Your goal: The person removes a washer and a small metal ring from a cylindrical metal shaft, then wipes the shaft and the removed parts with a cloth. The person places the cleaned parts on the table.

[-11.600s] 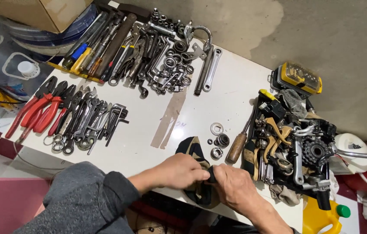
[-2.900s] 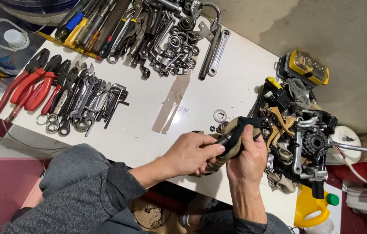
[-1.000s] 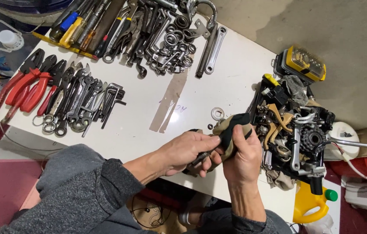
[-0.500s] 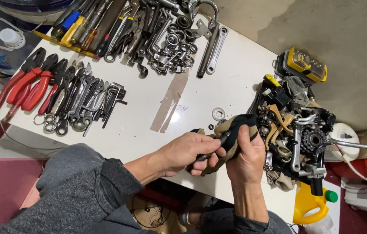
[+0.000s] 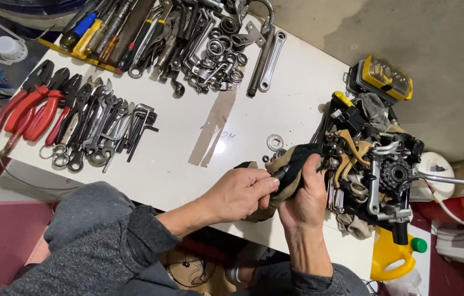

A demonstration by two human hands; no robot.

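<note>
Black rag (image 5: 298, 164) gripped in right hand (image 5: 303, 200); left hand (image 5: 240, 193) pinching dark tool handle (image 5: 279, 174) inside it

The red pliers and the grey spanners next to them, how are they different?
The red pliers have thick red grips and dark metal jaws; the grey spanners are bare metal all over. The pliers are fatter and few; the spanners are thin and many, lying packed side by side. Both lie flat on the white table, far from the left hand and right hand, which hold a dark cloth.
</note>
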